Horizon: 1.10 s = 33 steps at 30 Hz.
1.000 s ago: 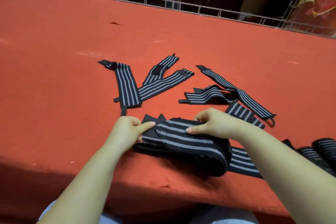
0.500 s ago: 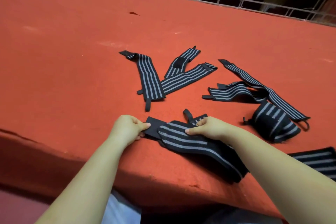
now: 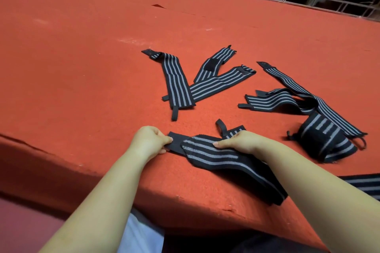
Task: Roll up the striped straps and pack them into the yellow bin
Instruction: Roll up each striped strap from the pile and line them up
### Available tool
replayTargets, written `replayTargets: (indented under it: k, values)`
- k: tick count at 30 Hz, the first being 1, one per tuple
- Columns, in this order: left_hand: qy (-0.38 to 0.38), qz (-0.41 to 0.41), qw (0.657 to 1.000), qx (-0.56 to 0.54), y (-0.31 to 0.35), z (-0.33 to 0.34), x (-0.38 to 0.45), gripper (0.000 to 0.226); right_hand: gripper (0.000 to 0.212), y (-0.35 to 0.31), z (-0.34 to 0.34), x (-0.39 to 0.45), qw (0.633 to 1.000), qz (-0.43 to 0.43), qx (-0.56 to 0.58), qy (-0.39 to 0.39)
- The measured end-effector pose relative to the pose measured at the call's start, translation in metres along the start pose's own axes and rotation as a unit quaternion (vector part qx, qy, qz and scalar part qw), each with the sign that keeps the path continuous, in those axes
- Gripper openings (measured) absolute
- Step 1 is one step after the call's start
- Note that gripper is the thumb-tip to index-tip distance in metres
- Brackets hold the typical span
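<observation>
Black-and-grey striped strap [image 3: 216, 155] lies at the red bench's [image 3: 82, 57] near edge, trailing over it. Left hand [image 3: 149, 141] pinches its plain black end tab; right hand [image 3: 240, 141] presses curled fingers onto the striped middle. A rolled strap [image 3: 324, 141] sits near the right.

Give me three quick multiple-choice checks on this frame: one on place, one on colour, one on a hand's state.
1. Where is the rolled strap?
A. beyond the left hand
B. right of the right hand
C. off the table

2. What colour is the table cover?
A. red-orange
B. green
C. white

3. What is the left hand doing?
A. resting flat
B. hanging idle
C. pinching the end of the held strap

Key: 1 B, the roll sits past the right hand; 2 A, red-orange throughout; 3 C, fingers close on the plain black end.
</observation>
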State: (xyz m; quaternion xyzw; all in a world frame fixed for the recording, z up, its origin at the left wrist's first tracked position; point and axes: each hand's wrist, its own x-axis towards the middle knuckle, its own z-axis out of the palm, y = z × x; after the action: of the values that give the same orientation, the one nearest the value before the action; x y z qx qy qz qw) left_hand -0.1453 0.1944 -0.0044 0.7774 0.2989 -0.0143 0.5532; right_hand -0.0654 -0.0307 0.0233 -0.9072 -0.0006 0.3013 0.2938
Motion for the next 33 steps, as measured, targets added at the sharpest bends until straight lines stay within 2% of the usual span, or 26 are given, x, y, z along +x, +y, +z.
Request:
replayTargets:
  k: [7, 11, 16, 19, 21, 24, 27, 29, 31, 33]
  values:
    - [-0.019, -0.002, 1.0, 0.001, 0.003, 0.001, 0.0, 0.025, 0.049, 0.0, 0.0, -0.001, 0.998, 0.018, 0.063, -0.002]
    - [0.02, 0.027, 0.994, 0.101, 0.003, 0.004, -0.002, 0.024, 0.056, 0.0, 0.004, 0.001, 0.998, 0.025, 0.059, 0.019]
    - [0.09, 0.06, 0.948, 0.299, 0.007, 0.006, -0.013, 0.018, 0.067, -0.005, 0.009, 0.0, 0.999, 0.023, 0.017, 0.045]
    - [0.152, 0.163, 0.918, 0.328, 0.013, 0.017, -0.019, 0.016, 0.051, -0.007, 0.011, -0.003, 0.999, 0.016, -0.018, 0.049]
    - [0.103, 0.215, 0.931, 0.275, 0.02, 0.031, -0.023, 0.011, 0.047, -0.009, 0.013, -0.005, 0.998, 0.011, -0.044, 0.049]
    - [0.015, 0.179, 0.937, 0.301, 0.02, 0.049, -0.022, 0.026, 0.048, -0.008, 0.012, -0.003, 0.996, -0.003, -0.072, 0.048]
    - [0.014, 0.152, 0.926, 0.345, 0.015, 0.051, -0.014, 0.035, 0.048, 0.001, -0.005, -0.01, 0.994, -0.034, -0.087, -0.052]
    - [0.017, 0.154, 0.925, 0.347, 0.014, 0.051, -0.012, 0.037, 0.062, 0.012, -0.026, -0.023, 0.985, 0.001, -0.062, -0.161]
    - [0.022, 0.154, 0.926, 0.343, 0.014, 0.053, -0.011, 0.039, 0.045, 0.024, -0.052, -0.034, 0.961, 0.032, -0.054, -0.269]
    - [0.03, 0.156, 0.926, 0.343, 0.013, 0.054, -0.01, 0.039, 0.028, 0.037, -0.081, -0.042, 0.955, 0.046, -0.035, -0.292]
